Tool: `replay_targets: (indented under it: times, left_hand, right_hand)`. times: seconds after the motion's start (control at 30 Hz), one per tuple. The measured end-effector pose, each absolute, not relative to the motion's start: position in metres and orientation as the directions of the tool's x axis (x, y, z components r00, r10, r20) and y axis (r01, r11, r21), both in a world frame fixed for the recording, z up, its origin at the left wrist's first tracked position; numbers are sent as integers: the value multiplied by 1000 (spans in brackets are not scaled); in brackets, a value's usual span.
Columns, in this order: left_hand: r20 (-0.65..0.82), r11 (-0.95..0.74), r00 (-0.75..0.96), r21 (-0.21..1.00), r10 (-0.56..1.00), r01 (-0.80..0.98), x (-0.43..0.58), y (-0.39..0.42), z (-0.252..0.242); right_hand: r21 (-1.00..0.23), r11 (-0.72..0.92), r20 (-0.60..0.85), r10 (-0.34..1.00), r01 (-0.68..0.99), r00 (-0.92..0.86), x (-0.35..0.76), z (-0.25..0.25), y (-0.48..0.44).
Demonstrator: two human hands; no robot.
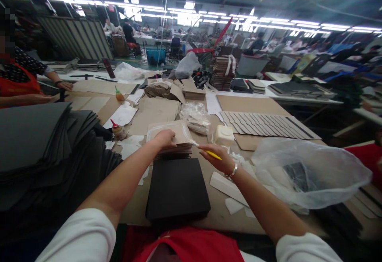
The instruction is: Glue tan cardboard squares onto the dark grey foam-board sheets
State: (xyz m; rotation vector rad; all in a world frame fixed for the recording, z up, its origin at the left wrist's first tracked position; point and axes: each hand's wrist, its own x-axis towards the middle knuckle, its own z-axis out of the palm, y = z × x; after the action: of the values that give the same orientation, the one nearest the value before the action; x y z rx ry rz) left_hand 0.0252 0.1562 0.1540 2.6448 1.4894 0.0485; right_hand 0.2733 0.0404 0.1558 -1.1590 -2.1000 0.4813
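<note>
My right hand (219, 158) is closed around a brush with a yellow handle (214, 155). Its whitish tip (193, 143) is at the right edge of a stack of tan boards (179, 132). White, wet-looking glue streaks run along the borders of the top board. My left hand (165, 139) grips the front left part of that board with bent fingers; the fingertips are partly hidden. Directly in front of me, nearer than the tan stack, lies a stack of black panels (179, 188). A cream-coloured plastic container (224, 135) stands just beyond my right hand.
Dark grey sheets (32, 134) pile high at left. Two glue bottles (118, 130) stand behind them. A clear plastic bag (310, 170) bulges at right, before a row of overlapping tan strips (268, 124). A co-worker's hand (64, 85) rests at the far left.
</note>
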Motion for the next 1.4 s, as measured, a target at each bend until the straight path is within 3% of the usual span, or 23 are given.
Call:
replay_targets:
  times: [0.1, 0.2, 0.27, 0.33, 0.43, 0.5, 0.63, 0.77, 0.87, 1.0, 1.13, 1.2, 1.4]
  left_hand:
    - [14, -512, 514, 114, 857, 851, 19, 149, 166]
    - [332, -418, 350, 162, 876, 894, 7, 125, 185]
    - [607, -370, 118, 309, 786, 876, -1, 102, 198]
    - [710, -379, -144, 522, 689, 764, -4, 78, 206]
    - [574, -398, -409, 805, 709, 439, 4, 47, 199]
    - [408, -377, -471, 912, 782, 165, 16, 32, 184]
    - [117, -252, -408, 922, 905, -294, 33, 8, 158]
    - [-18, -127, -313, 891, 950, -436, 17, -12, 143]
    - [-161, 46, -259, 915, 952, -400, -10, -25, 119]
    - [-343, 336, -107, 939, 933, -77, -41, -39, 79]
    - [-261, 276, -90, 901, 961, 336, -56, -44, 56]
    - [-219, 230, -77, 863, 973, 450, -60, -41, 49]
    - [-274, 278, -77, 846, 959, 456, -62, -32, 35]
  right_hand:
    - [-849, 340, 343, 937, 405, -68, 273, 155, 19]
    - [-922, 246, 287, 953, 298, 101, 257, 148, 10]
    - [-927, 230, 273, 955, 295, 113, 239, 142, 11]
    - [-924, 231, 268, 960, 304, 86, 218, 135, 15]
    - [-938, 206, 246, 962, 278, 117, 194, 128, 24]
    - [-941, 181, 242, 950, 285, 197, 187, 124, 28]
    - [-910, 194, 315, 898, 365, 308, 198, 119, 24]
    - [-896, 206, 328, 904, 392, 273, 228, 113, 3]
    - [-853, 139, 281, 934, 504, 219, 249, 101, -19]
    - [-754, 75, 225, 963, 653, 149, 261, 75, -40]
    - [-624, 96, 205, 978, 776, 45, 258, 55, -40]
    - [-570, 117, 197, 980, 814, -3, 255, 51, -36]
    - [-488, 150, 187, 980, 860, -66, 251, 47, -26]
